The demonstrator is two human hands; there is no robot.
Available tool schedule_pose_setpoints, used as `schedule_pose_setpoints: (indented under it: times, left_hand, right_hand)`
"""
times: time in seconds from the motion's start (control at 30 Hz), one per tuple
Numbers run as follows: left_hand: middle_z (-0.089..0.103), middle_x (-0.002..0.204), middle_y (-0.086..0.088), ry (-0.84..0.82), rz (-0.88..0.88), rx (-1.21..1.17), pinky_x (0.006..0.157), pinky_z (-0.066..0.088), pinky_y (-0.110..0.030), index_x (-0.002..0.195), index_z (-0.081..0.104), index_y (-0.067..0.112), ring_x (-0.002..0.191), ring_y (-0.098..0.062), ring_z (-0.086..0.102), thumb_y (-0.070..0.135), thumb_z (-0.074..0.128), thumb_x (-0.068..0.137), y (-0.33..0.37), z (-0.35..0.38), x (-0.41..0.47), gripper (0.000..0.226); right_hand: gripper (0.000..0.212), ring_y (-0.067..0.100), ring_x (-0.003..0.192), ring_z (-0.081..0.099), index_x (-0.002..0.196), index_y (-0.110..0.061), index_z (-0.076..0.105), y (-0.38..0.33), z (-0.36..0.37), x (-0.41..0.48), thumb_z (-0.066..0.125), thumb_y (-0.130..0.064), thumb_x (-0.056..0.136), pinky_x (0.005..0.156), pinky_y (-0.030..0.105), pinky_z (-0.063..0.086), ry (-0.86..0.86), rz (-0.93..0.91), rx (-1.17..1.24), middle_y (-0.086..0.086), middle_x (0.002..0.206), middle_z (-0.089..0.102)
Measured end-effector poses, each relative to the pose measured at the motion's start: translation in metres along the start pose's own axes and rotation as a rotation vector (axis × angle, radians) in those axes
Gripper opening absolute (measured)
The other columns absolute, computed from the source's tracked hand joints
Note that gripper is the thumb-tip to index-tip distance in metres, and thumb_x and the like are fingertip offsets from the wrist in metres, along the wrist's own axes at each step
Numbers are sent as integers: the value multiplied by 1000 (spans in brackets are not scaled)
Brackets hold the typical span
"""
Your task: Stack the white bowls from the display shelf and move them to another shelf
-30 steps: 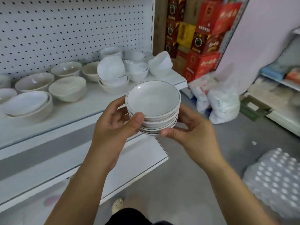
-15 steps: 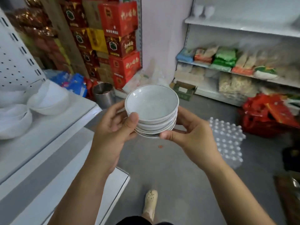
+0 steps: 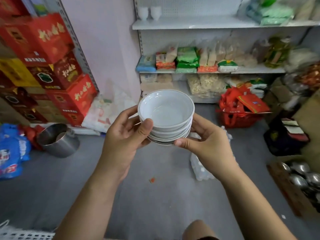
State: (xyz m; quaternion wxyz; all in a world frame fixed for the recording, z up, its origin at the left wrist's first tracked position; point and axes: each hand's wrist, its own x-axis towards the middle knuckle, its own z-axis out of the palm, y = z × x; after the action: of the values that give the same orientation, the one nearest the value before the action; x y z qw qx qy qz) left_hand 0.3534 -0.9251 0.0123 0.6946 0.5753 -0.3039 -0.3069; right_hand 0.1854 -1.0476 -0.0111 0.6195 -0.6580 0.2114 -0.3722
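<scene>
At the far left a blue bag lies on the floor under stacked red boxes, with a steel pot beside it. In mid-frame the left hand and right hand hold the stacked bowls between them over bare floor, thumbs pressed on the near side and fingers curled behind. A bottle pack sits below the right wrist. Beyond the hands a shelf holds packets; a red bag stands at its foot, and steel bowls lie at lower right.
</scene>
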Motion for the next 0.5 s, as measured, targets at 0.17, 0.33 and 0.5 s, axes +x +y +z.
schedule_pose_setpoints:
  times: [0.17,0.33,0.5]
  left_hand:
    - [77,117,0,-38,-39,3,87,63,-47,127,65,25,111,-20,73,36,85,74,-23,27,83,58]
    - [76,120,-1,-38,-48,-26,87,63,-44,128,65,22,115,-20,72,39,89,70,-46,61,172,65]
    - [74,125,-1,-19,-38,-53,84,63,-42,129,65,23,117,-18,71,48,91,62,-55,102,269,76]
  right_hand:
    - [81,11,126,63,143,-10,55,26,-33,67,85,-3,68,95,24,55,53,4,-26,-6,130,71]
    - [82,16,126,64,144,-10,56,54,-76,154,86,-3,68,93,24,55,46,9,-63,-5,131,71]
    - [83,14,125,64,144,-13,56,69,-125,252,87,-9,67,97,30,57,9,23,-84,-8,130,71]
